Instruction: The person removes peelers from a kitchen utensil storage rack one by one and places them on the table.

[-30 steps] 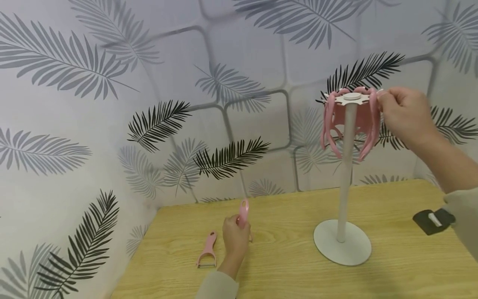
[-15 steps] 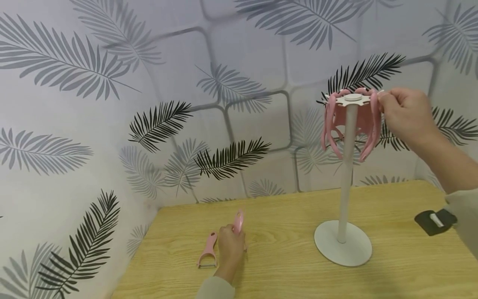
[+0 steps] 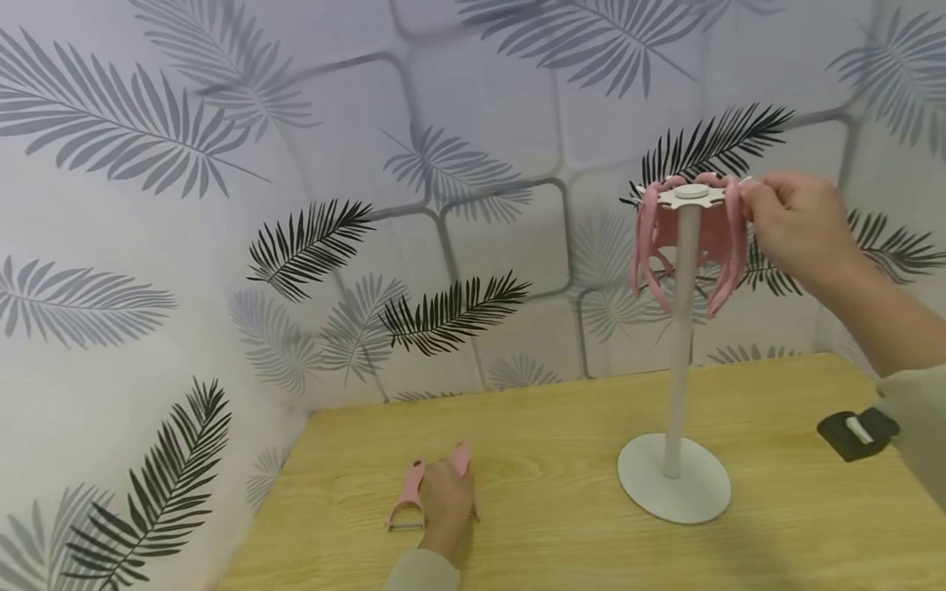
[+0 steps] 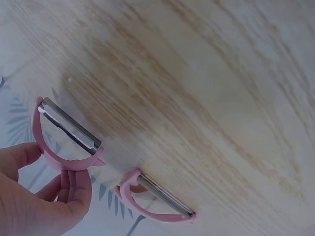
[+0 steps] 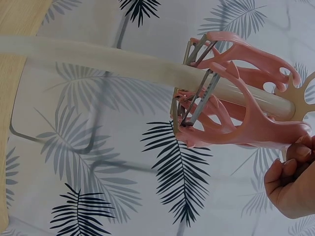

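Observation:
My left hand (image 3: 447, 497) holds a pink Y-shaped peeler (image 3: 460, 458) low over the table; the left wrist view shows its metal blade (image 4: 70, 127) and the thumb and fingers at the pink frame. Close on the left, a second pink peeler (image 3: 409, 492) lies flat, blade end toward me. Up at the right, my right hand (image 3: 801, 230) pinches the handle end of a pink peeler (image 5: 280, 132) at the notched white top (image 3: 692, 194) of a stand. Several pink peelers (image 5: 246, 51) hang around the pole, blades down.
A white pole (image 3: 678, 353) rises from a round white base (image 3: 674, 480) on the wooden table (image 3: 547, 460). Leaf-patterned wall covering (image 3: 488, 230) stands right behind the table's back edge. A dark strap (image 3: 857, 433) hangs by the right sleeve.
My left hand has moved left and a little toward me with its peeler, coming up beside the lying one. The right hand stays at the stand's top.

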Available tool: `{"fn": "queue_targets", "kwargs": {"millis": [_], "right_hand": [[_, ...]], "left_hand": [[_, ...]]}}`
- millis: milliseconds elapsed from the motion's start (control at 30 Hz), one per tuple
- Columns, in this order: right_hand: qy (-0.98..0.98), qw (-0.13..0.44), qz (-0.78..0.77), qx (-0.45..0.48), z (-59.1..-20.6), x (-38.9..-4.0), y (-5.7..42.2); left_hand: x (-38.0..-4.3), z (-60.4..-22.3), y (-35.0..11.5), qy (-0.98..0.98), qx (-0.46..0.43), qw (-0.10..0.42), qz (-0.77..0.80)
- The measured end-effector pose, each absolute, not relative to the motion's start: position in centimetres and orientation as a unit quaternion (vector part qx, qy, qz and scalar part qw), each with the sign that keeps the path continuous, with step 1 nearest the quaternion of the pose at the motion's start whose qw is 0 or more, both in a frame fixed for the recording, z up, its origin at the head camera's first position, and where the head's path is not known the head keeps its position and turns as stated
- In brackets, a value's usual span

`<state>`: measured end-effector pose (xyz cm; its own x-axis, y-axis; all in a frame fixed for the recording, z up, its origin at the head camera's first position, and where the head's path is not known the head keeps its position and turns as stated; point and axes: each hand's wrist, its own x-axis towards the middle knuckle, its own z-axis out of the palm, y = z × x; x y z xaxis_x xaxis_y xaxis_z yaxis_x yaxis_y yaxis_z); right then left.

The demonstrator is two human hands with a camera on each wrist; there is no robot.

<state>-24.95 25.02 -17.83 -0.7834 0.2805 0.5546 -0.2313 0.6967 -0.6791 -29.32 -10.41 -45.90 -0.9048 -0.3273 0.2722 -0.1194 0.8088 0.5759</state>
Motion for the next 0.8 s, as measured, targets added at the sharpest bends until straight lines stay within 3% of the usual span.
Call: {"fn": "queue_targets", "kwargs": {"millis": [800], "right_hand": [[-0.851,0.336,0.403,0.006,-18.25,-25.12,25.49]], "left_hand": [[-29.30,-46.66,-10.59,-0.946,0.111,0.177,-0.247]]}}
